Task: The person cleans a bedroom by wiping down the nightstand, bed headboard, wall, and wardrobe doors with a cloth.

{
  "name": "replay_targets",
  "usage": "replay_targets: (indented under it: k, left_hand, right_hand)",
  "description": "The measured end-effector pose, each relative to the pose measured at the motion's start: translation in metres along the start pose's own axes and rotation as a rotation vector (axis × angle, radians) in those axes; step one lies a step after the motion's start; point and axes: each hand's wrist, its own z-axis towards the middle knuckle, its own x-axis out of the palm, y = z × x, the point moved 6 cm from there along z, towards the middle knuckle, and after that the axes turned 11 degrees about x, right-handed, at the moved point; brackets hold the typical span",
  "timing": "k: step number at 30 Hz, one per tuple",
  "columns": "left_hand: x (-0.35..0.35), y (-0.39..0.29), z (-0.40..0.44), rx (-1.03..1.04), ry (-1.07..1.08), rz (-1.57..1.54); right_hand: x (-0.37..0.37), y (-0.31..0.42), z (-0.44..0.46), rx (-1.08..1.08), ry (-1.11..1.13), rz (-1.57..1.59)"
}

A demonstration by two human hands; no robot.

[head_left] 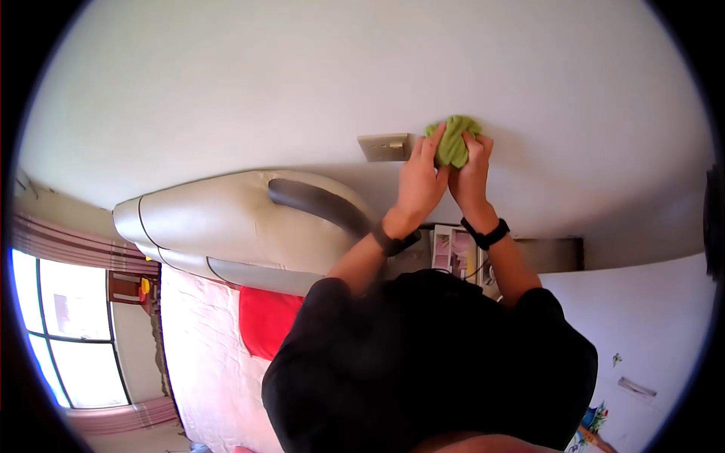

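Observation:
A crumpled green cloth (pixel 455 143) is pressed against the white wall (pixel 287 83). My left hand (pixel 420 185) grips its left and lower side, with the fingers bent into the folds. My right hand (pixel 472 175) holds the cloth from the right, fingers curled over it. The two hands touch or nearly touch below the cloth. Just left of the cloth, a beige switch plate (pixel 384 147) is fixed to the wall, close to my left fingers. Dark bands circle both wrists.
A padded beige headboard (pixel 219 215) with a dark curved trim stands along the wall at left. Beside it is a bed (pixel 198 332) with a red cloth (pixel 268 321). Below my hands are boxes (pixel 453 253); a white cabinet (pixel 642 325) is at right, a window (pixel 75 325) far left.

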Motion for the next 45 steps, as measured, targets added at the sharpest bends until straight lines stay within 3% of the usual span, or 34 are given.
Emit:
replay_targets:
  k: [2, 6, 9, 13, 16, 18, 24, 29, 32, 38, 39, 42, 43, 45]
  left_hand:
    - [-0.009, -0.011, 0.013, 0.063, -0.066, 0.028]
    - [0.003, -0.019, 0.022, -0.082, -0.073, 0.03]
    - [0.016, -0.031, 0.039, -0.054, -0.056, 0.007]
    - [0.06, -0.075, 0.082, 0.109, 0.076, -0.05]
    - [0.109, -0.098, 0.095, 0.095, 0.241, -0.086]
    - [0.139, -0.101, 0.085, 0.108, 0.298, -0.132]
    - [0.181, -0.043, 0.015, -0.056, 0.5, -0.077]
    - [0.133, -0.003, -0.016, -0.133, 0.41, -0.126]
    - [0.096, -0.007, -0.002, -0.094, 0.251, -0.139]
    - [0.015, -0.051, 0.058, 0.182, -0.219, -0.051]
    - [0.003, -0.054, 0.069, 0.241, -0.287, -0.036]
    - [-0.028, -0.053, 0.091, 0.12, -0.363, -0.086]
    - [-0.034, -0.053, 0.093, 0.054, -0.356, -0.118]
    - [-0.025, -0.045, 0.085, 0.145, -0.386, -0.21]
  right_hand:
    - [-0.002, 0.012, 0.011, -0.018, -0.017, 0.017]
    - [-0.019, 0.009, 0.025, -0.033, 0.09, 0.021]
    - [-0.042, 0.009, 0.04, -0.046, 0.02, -0.024]
    - [-0.104, -0.001, 0.067, -0.146, -0.333, -0.21]
    - [-0.135, -0.046, 0.074, 0.06, -0.345, 0.249]
    - [-0.15, -0.084, 0.067, 0.322, -0.233, 0.327]
    - [-0.11, -0.139, -0.032, 0.331, -0.318, 0.096]
    - [-0.048, -0.174, -0.059, 0.375, -0.032, 0.176]
    - [-0.057, -0.079, -0.015, 0.069, -0.08, -0.052]
    - [-0.06, 0.011, 0.072, -0.169, -0.112, 0.014]
    - [-0.062, 0.032, 0.089, -0.2, -0.109, -0.009]
    - [-0.063, 0.079, 0.123, -0.241, -0.025, 0.022]
    - [-0.06, 0.081, 0.124, -0.257, 0.003, 0.023]
    - [-0.057, 0.065, 0.112, -0.201, 0.023, 0.09]
